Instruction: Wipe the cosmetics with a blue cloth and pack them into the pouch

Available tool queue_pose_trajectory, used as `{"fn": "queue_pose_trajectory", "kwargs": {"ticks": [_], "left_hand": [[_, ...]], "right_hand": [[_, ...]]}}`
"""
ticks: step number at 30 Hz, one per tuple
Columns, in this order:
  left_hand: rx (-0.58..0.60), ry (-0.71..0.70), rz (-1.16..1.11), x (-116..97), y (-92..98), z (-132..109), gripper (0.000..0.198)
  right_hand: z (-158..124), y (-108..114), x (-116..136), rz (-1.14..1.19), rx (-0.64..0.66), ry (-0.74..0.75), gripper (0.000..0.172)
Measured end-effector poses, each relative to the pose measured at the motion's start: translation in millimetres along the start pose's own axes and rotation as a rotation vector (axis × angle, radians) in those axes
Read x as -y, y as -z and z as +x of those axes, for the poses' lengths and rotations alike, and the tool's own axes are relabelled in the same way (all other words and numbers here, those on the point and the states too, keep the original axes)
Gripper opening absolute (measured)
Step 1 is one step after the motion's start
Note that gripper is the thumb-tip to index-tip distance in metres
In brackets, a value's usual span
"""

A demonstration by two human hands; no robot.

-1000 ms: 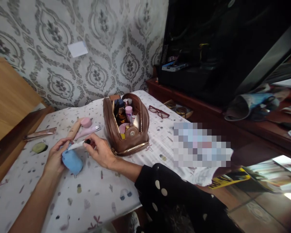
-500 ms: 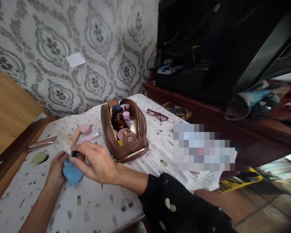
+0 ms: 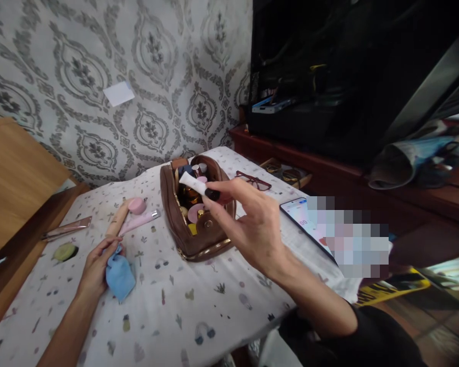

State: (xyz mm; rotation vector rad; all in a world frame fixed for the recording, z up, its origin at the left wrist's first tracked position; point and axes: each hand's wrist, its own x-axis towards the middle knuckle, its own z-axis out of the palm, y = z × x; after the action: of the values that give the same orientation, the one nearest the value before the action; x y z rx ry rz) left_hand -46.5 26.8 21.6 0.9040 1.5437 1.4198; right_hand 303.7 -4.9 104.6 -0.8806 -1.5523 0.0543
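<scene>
My right hand (image 3: 248, 224) pinches a small white tube with a black cap (image 3: 199, 185) and holds it over the open brown cosmetic bag (image 3: 197, 239). The bag is packed with several bottles and jars. My left hand (image 3: 97, 265) rests on the patterned cloth (image 3: 176, 311), its fingers closed on a crumpled blue cloth (image 3: 119, 278).
A pink tube (image 3: 139, 221), a beige stick with a pink cap (image 3: 136, 206), a rose-gold tube (image 3: 67, 229) and a green pad (image 3: 64, 251) lie left of the bag. Red glasses (image 3: 254, 180) and a phone (image 3: 302, 216) lie to its right. A dark cabinet (image 3: 329, 92) stands beyond.
My right hand has lifted the white tube away from the blue cloth and carried it right, over the bag. My left hand keeps the blue cloth on the table.
</scene>
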Motion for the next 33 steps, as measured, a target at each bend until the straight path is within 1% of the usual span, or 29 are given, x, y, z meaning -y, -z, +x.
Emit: {"fn": "queue_pose_trajectory", "kwargs": {"ticks": [2,5,7,12,16,18,19,21,23,25,27,30,33], "left_hand": [[0.007,-0.001,0.001,1.2,1.2,0.8,0.055],[0.016,-0.003,0.015,0.9,1.8,0.3,0.056],[0.028,-0.007,0.023,0.3,1.3,-0.5,0.055],[0.052,-0.024,0.036,1.1,0.1,-1.3,0.056],[0.074,-0.028,0.049,2.6,0.4,-1.8,0.058],[0.084,-0.026,0.052,2.8,0.9,-2.3,0.058],[0.088,-0.023,0.053,2.7,1.3,-2.6,0.058],[0.095,-0.018,0.059,2.4,1.8,-3.0,0.058],[0.095,-0.015,0.063,1.9,1.7,-3.2,0.059],[0.092,-0.015,0.064,1.4,0.9,-3.2,0.059],[0.087,-0.014,0.059,1.0,-0.4,-3.2,0.058],[0.084,-0.012,0.047,0.3,-2.3,-3.5,0.057],[0.083,-0.013,0.045,0.1,-2.9,-3.9,0.057]], "right_hand": [[-1.6,1.3,-7.9,-0.082,0.113,0.016,0.010],[-0.4,-3.3,-14.0,-0.203,0.280,0.057,0.006],[3.1,-8.9,-14.3,-0.262,0.357,0.066,0.006],[16.9,-23.2,-7.8,-0.376,0.498,0.034,0.011],[25.1,-27.7,-3.4,-0.382,0.745,0.005,0.012],[26.7,-26.6,-3.2,-0.342,0.805,-0.007,0.017],[27.1,-25.2,-3.5,-0.316,0.793,-0.018,0.019],[27.4,-21.4,-4.2,-0.252,0.691,-0.056,0.025],[27.6,-16.8,-4.3,-0.183,0.531,-0.104,0.028],[27.9,-12.3,-3.4,-0.112,0.371,-0.136,0.026],[27.9,-8.4,-1.3,-0.032,0.251,-0.154,0.024],[26.5,-4.2,4.4,0.085,0.140,-0.172,0.022],[21.4,-3.7,13.4,0.172,0.103,-0.145,0.021]]}}
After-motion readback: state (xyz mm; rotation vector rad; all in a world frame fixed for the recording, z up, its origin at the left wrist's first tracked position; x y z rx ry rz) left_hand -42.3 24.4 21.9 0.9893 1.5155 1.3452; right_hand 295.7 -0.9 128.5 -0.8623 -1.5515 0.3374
